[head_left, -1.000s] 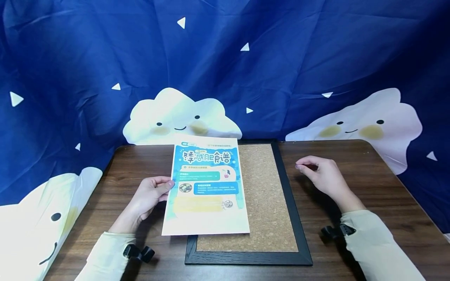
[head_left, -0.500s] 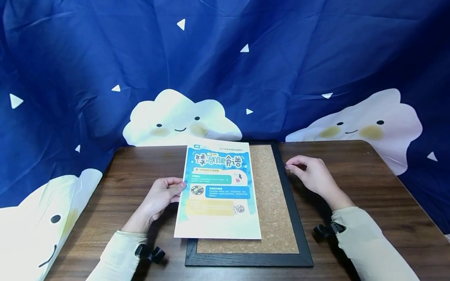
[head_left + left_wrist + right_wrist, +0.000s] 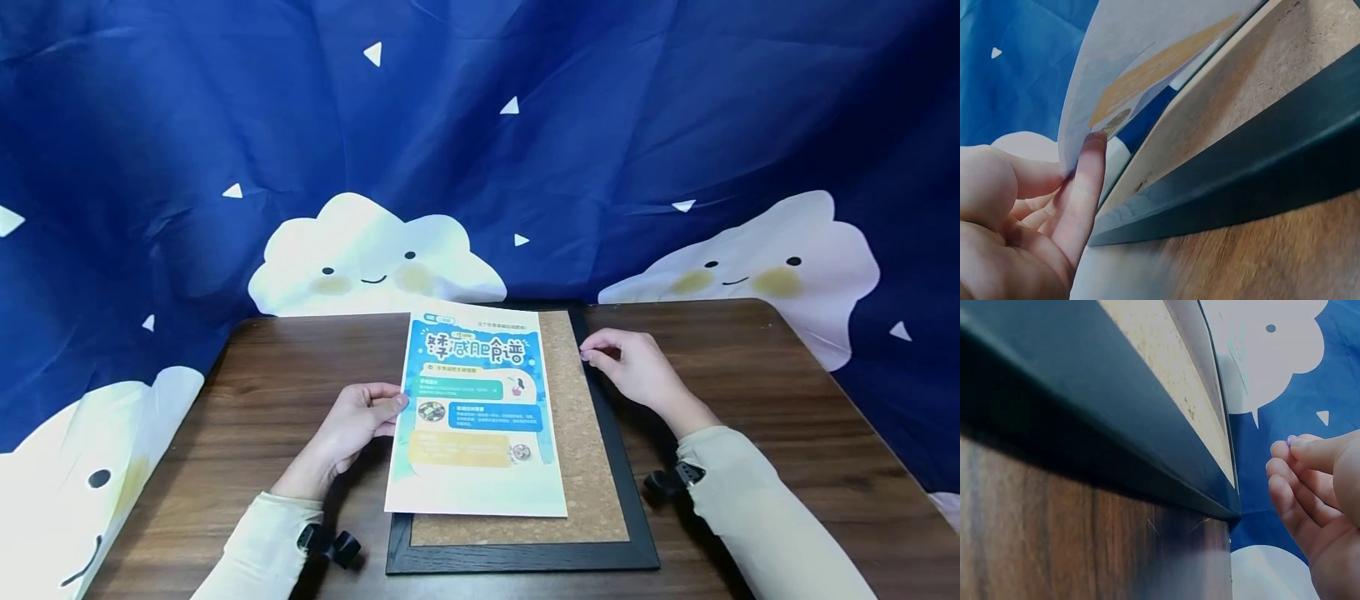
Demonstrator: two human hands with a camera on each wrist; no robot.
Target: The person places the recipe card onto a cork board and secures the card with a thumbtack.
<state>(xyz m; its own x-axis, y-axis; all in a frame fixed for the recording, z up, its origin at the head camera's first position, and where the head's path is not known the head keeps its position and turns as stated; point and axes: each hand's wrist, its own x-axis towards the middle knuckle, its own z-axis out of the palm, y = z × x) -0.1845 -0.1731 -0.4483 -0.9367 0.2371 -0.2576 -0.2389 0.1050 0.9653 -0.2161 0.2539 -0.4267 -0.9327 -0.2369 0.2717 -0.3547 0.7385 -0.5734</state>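
My left hand (image 3: 363, 425) pinches the left edge of a printed paper sheet (image 3: 480, 492), thumb on top and fingers beneath. Blue and yellow blocks and large Chinese lettering cover the sheet. It overlaps the left and middle of a cork board (image 3: 588, 467) with a black frame, hiding that part. In the left wrist view the paper (image 3: 1166, 44) bends up from the fingers. My right hand (image 3: 637, 375) is at the frame's right side, near its upper part. Between its thumb and index fingertip it pinches a small purple round-ended piece (image 3: 1292, 440), mostly hidden.
The board lies on a dark wooden table (image 3: 765, 400), its lower frame bar (image 3: 525, 558) near the front edge. Behind the table hangs a blue curtain (image 3: 570, 133) with white clouds. Small black cameras (image 3: 330, 546) are strapped to both wrists.
My left hand has carried the sheet to the right, farther over the cork board. The right hand has come left to the frame, still pinching the purple piece. The view has turned slightly.
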